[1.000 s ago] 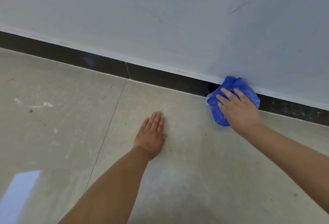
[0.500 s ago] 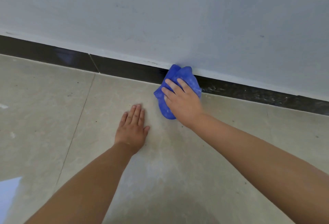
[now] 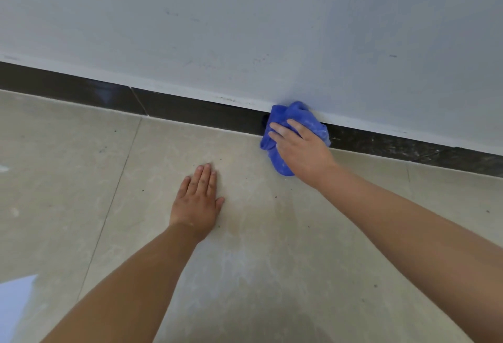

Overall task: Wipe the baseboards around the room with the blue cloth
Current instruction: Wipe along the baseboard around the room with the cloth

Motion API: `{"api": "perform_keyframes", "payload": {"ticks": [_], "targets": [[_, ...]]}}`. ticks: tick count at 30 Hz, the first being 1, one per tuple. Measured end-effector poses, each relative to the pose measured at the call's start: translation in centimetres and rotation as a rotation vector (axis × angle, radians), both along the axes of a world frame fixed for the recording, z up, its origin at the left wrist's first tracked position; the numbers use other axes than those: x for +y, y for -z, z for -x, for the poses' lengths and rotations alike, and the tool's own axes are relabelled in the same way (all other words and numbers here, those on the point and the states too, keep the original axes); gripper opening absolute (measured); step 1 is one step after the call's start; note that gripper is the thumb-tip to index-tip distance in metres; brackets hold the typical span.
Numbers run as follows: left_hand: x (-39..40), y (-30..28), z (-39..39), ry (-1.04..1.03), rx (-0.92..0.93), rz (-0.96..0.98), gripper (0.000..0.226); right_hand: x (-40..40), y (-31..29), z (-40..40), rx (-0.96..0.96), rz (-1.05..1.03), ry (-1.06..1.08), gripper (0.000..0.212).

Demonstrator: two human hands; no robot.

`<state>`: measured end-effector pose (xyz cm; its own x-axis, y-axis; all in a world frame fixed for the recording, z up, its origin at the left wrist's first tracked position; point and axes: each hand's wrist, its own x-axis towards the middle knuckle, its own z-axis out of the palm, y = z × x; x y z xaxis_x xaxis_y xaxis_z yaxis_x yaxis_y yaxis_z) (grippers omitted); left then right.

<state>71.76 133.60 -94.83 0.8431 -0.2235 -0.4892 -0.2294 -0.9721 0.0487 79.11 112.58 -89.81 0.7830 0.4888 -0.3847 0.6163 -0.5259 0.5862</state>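
the fingers [image 3: 283,131] of the right hand [image 3: 302,152] lie spread over the bunched blue cloth [image 3: 307,120], pressing it against the dark baseboard [image 3: 190,112] where wall [image 3: 245,29] meets floor [image 3: 81,179]. the left hand [image 3: 197,201] rests flat on the tile, fingers together.

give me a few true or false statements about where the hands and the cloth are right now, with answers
1. The right hand presses the blue cloth against the dark baseboard. True.
2. The left hand holds a second cloth. False: it lies flat on the floor with straight fingers and holds nothing.
3. The cloth is spread flat on the floor tiles. False: it is bunched up at the foot of the wall.
4. The two hands are apart, not touching. True.
5. The baseboard is white. False: it is dark, under a pale wall.
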Motion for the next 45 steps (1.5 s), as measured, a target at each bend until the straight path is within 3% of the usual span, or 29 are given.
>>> {"api": "perform_keyframes", "payload": {"ticks": [5,7,9,12,15,17,21,23,26,30,33,35,40,42,45], "targets": [[0.0,-0.1,-0.3,0.006,-0.003,0.0,0.059,-7.2,0.0,1.9,-0.049,-0.021,0.09,0.045],[0.0,-0.1,-0.4,-0.002,-0.009,0.023,0.059,-8.6,-2.2,3.5,-0.067,0.185,0.179,0.046],[0.0,0.1,-0.5,-0.001,-0.016,0.042,0.06,-10.6,-3.0,4.8,0.066,0.186,0.251,0.044],[-0.1,0.3,-0.4,-0.007,-0.046,0.087,0.081,-10.9,-3.4,6.7,0.081,0.113,0.38,0.048],[-0.5,0.5,-0.2,-0.005,-0.036,0.103,0.093,-10.2,-2.1,6.6,-0.095,0.003,0.233,0.047],[-0.8,0.7,0.0,-0.001,-0.031,0.103,0.094,-8.5,-1.0,5.6,-0.055,-0.083,0.148,0.04],[-1.5,0.7,0.4,-0.025,-0.05,0.114,0.072,-4.7,0.4,3.4,-0.07,-0.181,0.1,0.031],[-1.6,0.8,0.8,-0.008,-0.056,0.127,0.087,-3.9,0.9,2.6,-0.036,-0.204,0.09,0.036],[-1.7,1.0,1.2,0.015,-0.045,0.096,0.099,-4.4,0.8,1.7,-0.074,-0.054,0.169,0.041],[-2.2,0.9,0.9,0.014,-0.045,0.063,0.076,-7.0,-1.4,2.6,-0.083,-0.003,0.195,0.038],[-2.3,0.6,0.7,0.014,-0.059,0.074,0.095,-10.4,-2.1,3.6,-0.087,0.047,0.192,0.041],[-2.1,0.5,0.6,0.015,-0.062,0.079,0.101,-12.4,-3.0,4.4,-0.01,0.148,0.305,0.044],[-2.5,-0.3,0.0,0.003,-0.068,0.088,0.076,-15.5,-4.2,7.0,0.063,0.204,0.601,0.045],[-3.0,-0.5,-0.1,0.004,-0.065,0.077,0.063,-15.4,-4.3,7.3,0.055,0.186,0.526,0.047],[-3.7,-0.6,0.0,0.028,-0.048,0.062,0.06,-13.2,-3.5,7.6,-0.019,0.062,0.346,0.05]]}}
